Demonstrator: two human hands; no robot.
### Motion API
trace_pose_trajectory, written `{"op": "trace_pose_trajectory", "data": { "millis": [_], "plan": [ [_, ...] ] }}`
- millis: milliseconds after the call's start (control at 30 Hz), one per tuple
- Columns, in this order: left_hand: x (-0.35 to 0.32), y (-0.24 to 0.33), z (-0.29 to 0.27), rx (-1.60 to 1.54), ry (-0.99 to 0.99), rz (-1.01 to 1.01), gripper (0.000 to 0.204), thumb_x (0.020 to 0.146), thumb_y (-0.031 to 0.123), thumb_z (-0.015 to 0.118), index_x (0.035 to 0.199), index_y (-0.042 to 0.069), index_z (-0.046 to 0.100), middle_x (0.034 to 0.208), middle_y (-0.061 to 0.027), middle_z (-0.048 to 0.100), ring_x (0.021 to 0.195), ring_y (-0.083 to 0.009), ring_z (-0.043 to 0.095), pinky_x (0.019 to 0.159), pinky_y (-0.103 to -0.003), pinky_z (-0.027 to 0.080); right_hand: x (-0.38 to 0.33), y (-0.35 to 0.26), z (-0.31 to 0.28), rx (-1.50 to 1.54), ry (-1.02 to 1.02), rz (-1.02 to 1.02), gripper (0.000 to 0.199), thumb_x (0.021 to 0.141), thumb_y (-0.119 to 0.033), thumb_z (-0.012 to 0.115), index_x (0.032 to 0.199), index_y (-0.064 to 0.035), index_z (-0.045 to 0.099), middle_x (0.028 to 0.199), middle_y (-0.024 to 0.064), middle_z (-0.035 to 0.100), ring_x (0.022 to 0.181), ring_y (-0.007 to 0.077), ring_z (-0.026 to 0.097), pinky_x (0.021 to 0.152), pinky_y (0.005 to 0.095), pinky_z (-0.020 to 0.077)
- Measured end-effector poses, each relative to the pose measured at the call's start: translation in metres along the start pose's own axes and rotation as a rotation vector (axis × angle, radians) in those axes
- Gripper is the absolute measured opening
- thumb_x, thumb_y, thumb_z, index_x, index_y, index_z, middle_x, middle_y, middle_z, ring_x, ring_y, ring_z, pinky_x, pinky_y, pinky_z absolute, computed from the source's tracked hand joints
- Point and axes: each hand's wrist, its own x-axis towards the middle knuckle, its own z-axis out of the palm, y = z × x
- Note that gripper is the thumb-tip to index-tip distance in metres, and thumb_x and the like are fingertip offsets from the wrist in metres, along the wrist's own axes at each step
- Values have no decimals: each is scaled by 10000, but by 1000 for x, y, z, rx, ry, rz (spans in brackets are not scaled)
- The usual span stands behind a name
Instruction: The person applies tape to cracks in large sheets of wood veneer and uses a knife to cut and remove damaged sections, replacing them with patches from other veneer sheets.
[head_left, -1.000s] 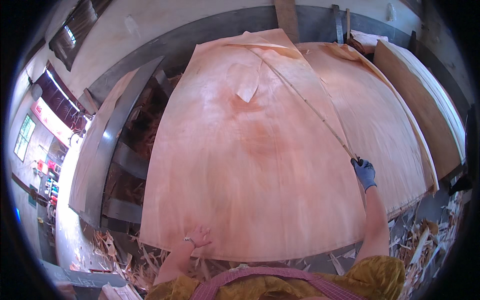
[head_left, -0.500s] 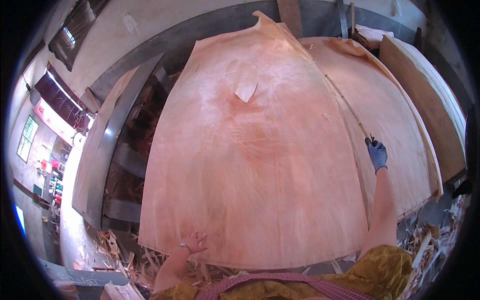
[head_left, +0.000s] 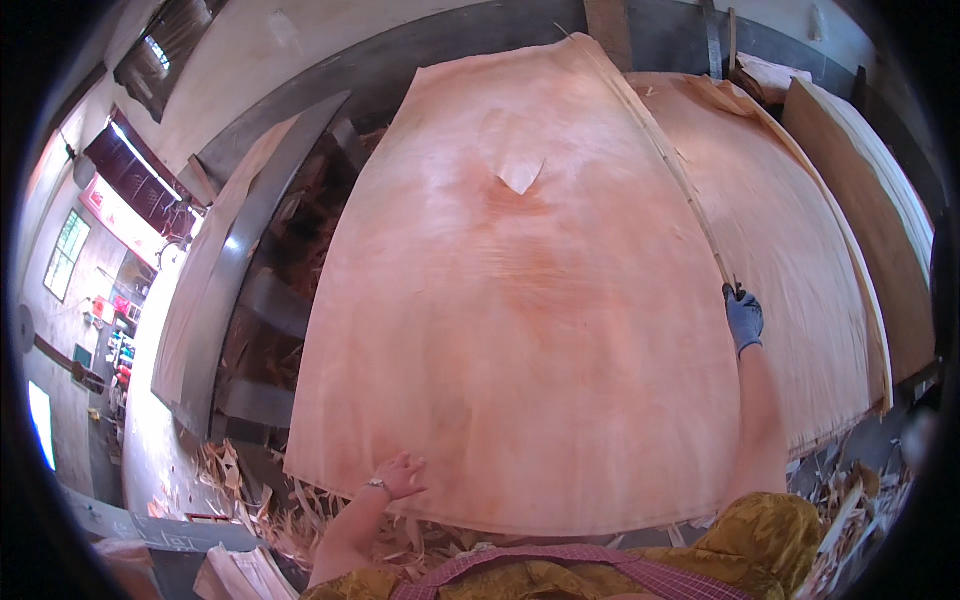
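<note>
A large, thin sheet of pinkish wood veneer lies spread in front of me, with a pointed flap in its far half. My right hand, in a blue-grey glove with dark fingertips, is closed around the near end of a long thin stick. That stick runs away from me along the sheet's right edge to its far corner. At the near left edge, my bare left hand is over the veneer with its fingers apart, a band on the wrist. Whether its palm presses on the sheet cannot be made out.
Right of the sheet lies another veneer stack with a curled far edge, and beyond it a thicker stack. A dark metal-edged rack stands on the left. Wood scraps litter the floor near me. A grey wall rises behind.
The sheet's raised, curled far corner has come down flatter. My right hand and the stick have shifted left against the sheet's edge. Less of the flap shows. The whole view has turned slightly.
</note>
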Motion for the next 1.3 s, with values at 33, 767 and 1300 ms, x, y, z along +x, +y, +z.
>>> {"op": "trace_pose_trajectory", "data": {
  "millis": [33,767,1300],
  "plan": [
    [0,1,1,-3,28,12,809,828,704,537,1471,231,405,1452,-212,403,1369,-358,381,1111,-464,341,-7,-7,3,8,-32,2,595,903,-605,516,948,-41,701,993,230,690,956,392,661,810,480,508],
    [-159,-95,67,-660,726,207,640,891,386,605,1447,138,410,1384,-207,495,1270,-360,480,1041,-476,412,-422,-501,157,809,-655,-66,351,929,-440,579,700,-177,540,510,-6,500,385,157,479,351,343,350],
    [-514,-350,465,-1108,-9,-905,542,851,392,632,1294,85,579,1241,-269,584,1168,-400,573,939,-447,502,-493,-812,250,788,-650,5,402,924,-465,570,734,-111,580,484,56,452,344,204,368,333,381,249]
  ]
}}
